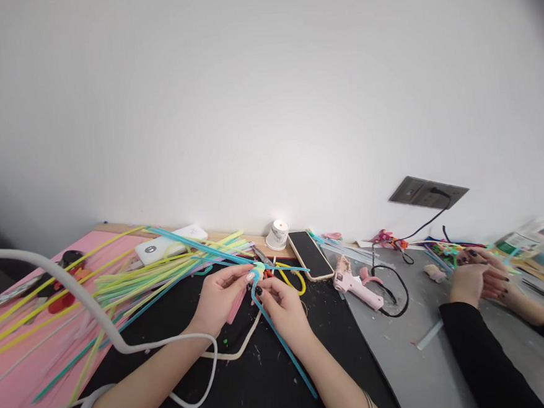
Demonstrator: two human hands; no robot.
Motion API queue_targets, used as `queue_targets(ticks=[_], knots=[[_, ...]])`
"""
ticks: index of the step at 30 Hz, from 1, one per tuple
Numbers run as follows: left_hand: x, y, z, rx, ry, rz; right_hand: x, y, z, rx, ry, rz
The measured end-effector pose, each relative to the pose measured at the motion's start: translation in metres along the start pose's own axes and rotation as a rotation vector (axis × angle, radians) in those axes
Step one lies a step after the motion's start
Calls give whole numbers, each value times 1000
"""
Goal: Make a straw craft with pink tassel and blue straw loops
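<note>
Fingers pinched, my left hand (218, 298) grips a small pale-green and blue bundle (259, 269) of bent pipe cleaners. My right hand (283, 307) pinches a blue pipe cleaner (289, 352) just below that bundle; its long tail runs down along my right forearm. Other blue ends stick out to the upper left and to the right. Something pink (236, 307) shows under my left hand, partly hidden. Just behind the bundle lie a pair of pliers or scissors (262, 255), partly covered, and a yellow loop (298, 281).
Loose pipe cleaners (142, 281) spread over a pink sheet (20, 333) at left, near a white power bank (170, 243). A white cable (108, 324) crosses my left arm. Behind stand a paper cup (278, 234) and phone (310, 255); a glue gun (357, 288) and another person's hands (475, 280) are right.
</note>
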State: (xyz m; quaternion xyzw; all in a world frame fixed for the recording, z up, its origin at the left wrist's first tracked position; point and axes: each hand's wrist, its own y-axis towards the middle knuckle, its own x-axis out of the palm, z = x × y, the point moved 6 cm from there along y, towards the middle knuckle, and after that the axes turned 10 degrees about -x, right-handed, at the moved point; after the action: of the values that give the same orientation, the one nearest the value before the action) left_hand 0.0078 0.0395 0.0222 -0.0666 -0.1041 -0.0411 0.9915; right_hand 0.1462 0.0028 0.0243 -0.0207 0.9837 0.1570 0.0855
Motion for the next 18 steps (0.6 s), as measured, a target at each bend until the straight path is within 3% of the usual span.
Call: queue_targets(ticks=[11,18], knots=[[8,-6,-6,-48,-11,-60,7,0,4,128,176,2],[9,-7,-13,-106,-19,-99,7,0,9,184,333,89]])
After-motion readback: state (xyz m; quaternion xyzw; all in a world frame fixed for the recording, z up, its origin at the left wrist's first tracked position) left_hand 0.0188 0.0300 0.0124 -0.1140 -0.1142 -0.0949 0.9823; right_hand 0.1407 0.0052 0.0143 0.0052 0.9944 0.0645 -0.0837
